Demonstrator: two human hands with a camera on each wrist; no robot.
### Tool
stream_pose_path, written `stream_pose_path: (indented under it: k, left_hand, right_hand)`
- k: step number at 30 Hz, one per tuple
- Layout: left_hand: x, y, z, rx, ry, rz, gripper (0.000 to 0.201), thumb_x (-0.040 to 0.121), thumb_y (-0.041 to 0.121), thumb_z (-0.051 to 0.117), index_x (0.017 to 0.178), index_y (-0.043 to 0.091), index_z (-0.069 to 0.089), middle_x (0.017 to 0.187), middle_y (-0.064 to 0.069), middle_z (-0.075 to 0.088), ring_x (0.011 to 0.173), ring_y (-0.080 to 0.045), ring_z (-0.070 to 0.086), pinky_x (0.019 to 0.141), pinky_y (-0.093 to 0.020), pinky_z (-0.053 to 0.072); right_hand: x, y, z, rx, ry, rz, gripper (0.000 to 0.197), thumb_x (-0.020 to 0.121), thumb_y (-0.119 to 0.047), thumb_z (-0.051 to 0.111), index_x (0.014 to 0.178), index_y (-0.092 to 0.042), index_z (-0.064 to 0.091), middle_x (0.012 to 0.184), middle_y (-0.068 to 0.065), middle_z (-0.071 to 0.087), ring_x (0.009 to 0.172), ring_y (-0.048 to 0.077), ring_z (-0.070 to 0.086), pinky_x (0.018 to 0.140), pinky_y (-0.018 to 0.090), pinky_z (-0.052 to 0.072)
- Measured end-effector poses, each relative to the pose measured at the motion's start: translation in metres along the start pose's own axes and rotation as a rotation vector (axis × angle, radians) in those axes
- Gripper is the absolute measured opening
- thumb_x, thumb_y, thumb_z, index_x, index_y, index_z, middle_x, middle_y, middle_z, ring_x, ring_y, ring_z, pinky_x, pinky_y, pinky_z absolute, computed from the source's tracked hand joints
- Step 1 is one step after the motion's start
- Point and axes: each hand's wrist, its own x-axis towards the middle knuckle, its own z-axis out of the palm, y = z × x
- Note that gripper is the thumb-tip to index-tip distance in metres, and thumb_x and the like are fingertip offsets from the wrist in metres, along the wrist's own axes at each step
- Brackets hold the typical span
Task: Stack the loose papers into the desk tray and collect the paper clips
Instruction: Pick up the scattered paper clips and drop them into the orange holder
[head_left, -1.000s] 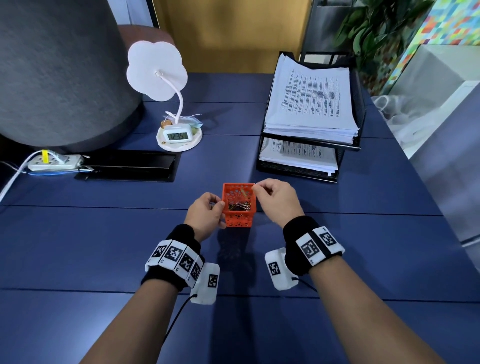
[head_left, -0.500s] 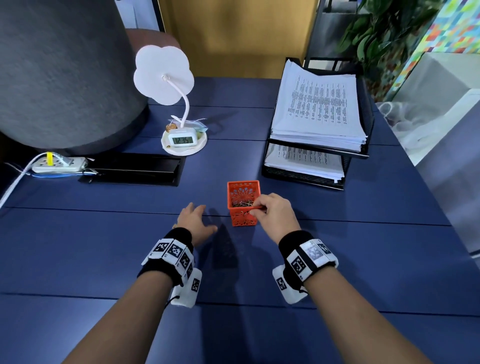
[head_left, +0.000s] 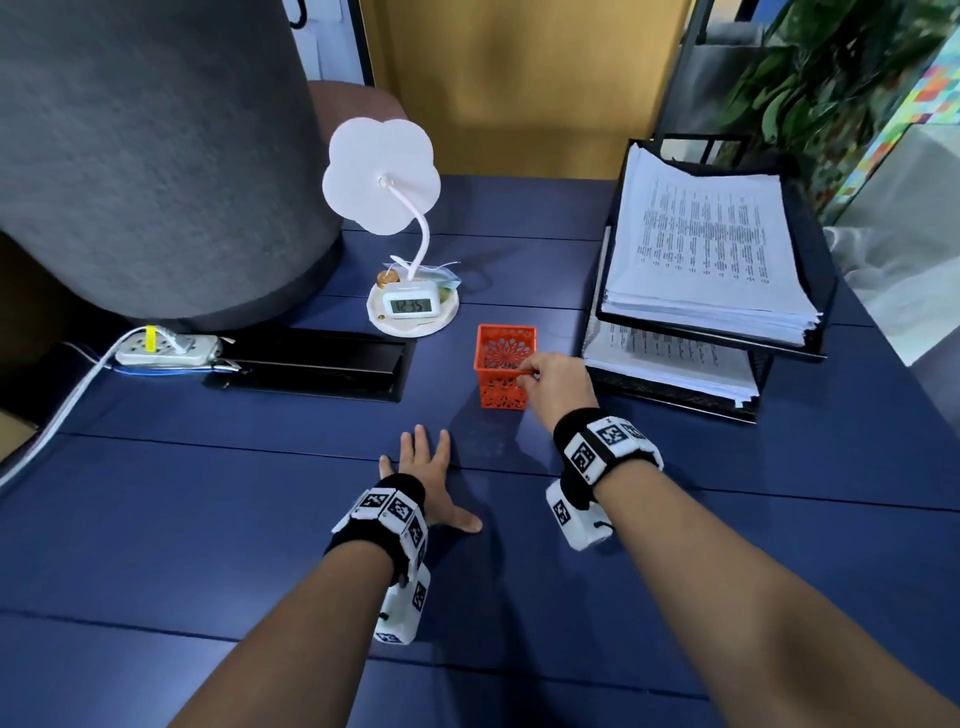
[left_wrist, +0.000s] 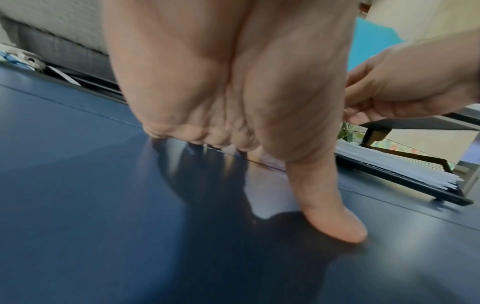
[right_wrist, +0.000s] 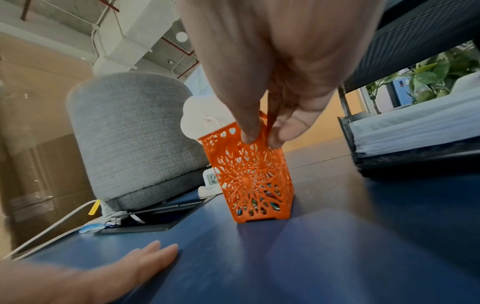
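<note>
Standing upright on the blue desk (head_left: 156, 519), an orange openwork basket (head_left: 503, 387) is pinched at its near right rim by the right hand (head_left: 558, 387). The thumb and forefinger are closed on the rim's edge, one on each side of the wall, as the right wrist view shows at the fingertips (right_wrist: 250, 135). Through the cut-out pattern low in the basket, small coloured paper clips (right_wrist: 262, 198) lie at the bottom.

The left hand (head_left: 428, 467) lies flat on the desk, palm down, fingers straight and spread, holding nothing. It sits nearer the person than the basket and apart from it. In the left wrist view the thumb (left_wrist: 335, 218) presses on the desk surface.

The black two-tier desk tray (head_left: 818, 270) stands to the right of the basket, near but not touching it. A thick stack of printed papers (head_left: 701, 249) fills the upper tier; a thinner stack (head_left: 670, 364) fills the lower tier.

Behind the basket to the left stands a white flower-shaped lamp (head_left: 382, 174) whose round base carries a small digital clock (head_left: 410, 305). A large grey fabric-covered cylinder (head_left: 156, 156) stands at the far left. Below it lie a white power strip (head_left: 166, 349) and a black recessed cable box (head_left: 311, 366).
</note>
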Motion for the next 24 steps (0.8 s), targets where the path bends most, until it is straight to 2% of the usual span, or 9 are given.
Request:
stream_pose_path:
  k: [5,12,18,24]
  left_hand:
    - [0.009,0.009,-0.012,0.066,-0.041,-0.04,0.145,0.056,0.066,0.077,0.146,0.016,-0.026,0.153,-0.019,-0.027,0.142,-0.037,-0.022,0.115,-0.058,0.001]
    - [0.022,0.021,-0.04,0.087,-0.107,-0.075,0.131,0.07,0.047,0.079,0.148,0.017,-0.022,0.153,-0.023,-0.022,0.141,-0.046,-0.014,0.113,-0.057,0.014]
    - [0.033,0.024,-0.05,0.104,-0.134,-0.082,0.127,0.073,0.043,0.078,0.147,0.021,-0.024,0.153,-0.024,-0.022,0.14,-0.049,-0.011,0.112,-0.059,0.019]
    - [0.042,0.023,-0.05,0.114,-0.135,-0.087,0.129,0.072,0.044,0.078,0.146,0.024,-0.026,0.153,-0.023,-0.023,0.14,-0.05,-0.011,0.111,-0.059,0.02]
  right_hand:
    - [0.042,-0.011,0.005,-0.027,0.005,0.028,0.017,0.089,-0.018,0.058,0.101,-0.012,0.069,0.105,0.014,0.067,0.103,0.032,0.059,0.086,0.034,0.047]
    - [0.091,-0.019,0.009,-0.035,0.0,0.054,0.016,0.089,-0.015,0.055,0.096,-0.01,0.068,0.099,0.016,0.068,0.098,0.034,0.06,0.08,0.033,0.047]
    - [0.122,-0.022,0.011,-0.067,-0.027,0.065,0.019,0.09,-0.014,0.053,0.102,-0.01,0.067,0.103,0.015,0.067,0.101,0.034,0.06,0.08,0.032,0.047]
    - [0.137,-0.024,0.014,-0.092,-0.034,0.064,0.014,0.09,-0.018,0.055,0.095,-0.013,0.067,0.099,0.013,0.067,0.095,0.033,0.061,0.075,0.031,0.047]
